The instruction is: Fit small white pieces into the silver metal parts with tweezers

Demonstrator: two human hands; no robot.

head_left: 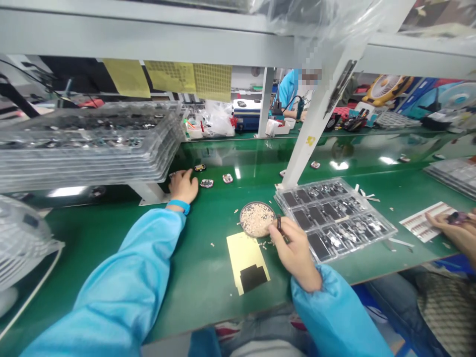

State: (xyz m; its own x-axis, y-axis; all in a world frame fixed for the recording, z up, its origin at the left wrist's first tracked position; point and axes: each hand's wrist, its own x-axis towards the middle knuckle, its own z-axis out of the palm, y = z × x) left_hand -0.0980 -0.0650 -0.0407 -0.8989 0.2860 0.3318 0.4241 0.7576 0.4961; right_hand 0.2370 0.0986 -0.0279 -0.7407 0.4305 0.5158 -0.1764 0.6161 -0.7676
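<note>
My left hand (183, 186) reaches to the far side of the green bench, beside the stack of clear trays. Its fingers are stretched out over a small device, which they mostly cover. Two similar small devices, one with a yellowish face (200, 167) and one pale (207, 183), lie just right of it. My right hand (295, 250) is closed around a slim dark tool (279, 224); its full shape is hidden. This hand is at the right rim of a round dish (257, 202) heaped with tiny beige pieces. Below the dish lies a yellow sheet (241, 253) with a black patch (254, 278).
A clear compartment tray (336, 218) of dark screens and parts sits right of my right hand. Stacked trays (89, 144) stand at left above a white fan (26, 243). A slanted white post (316, 119) rises mid-bench. A co-worker's hand (455, 230) is at far right.
</note>
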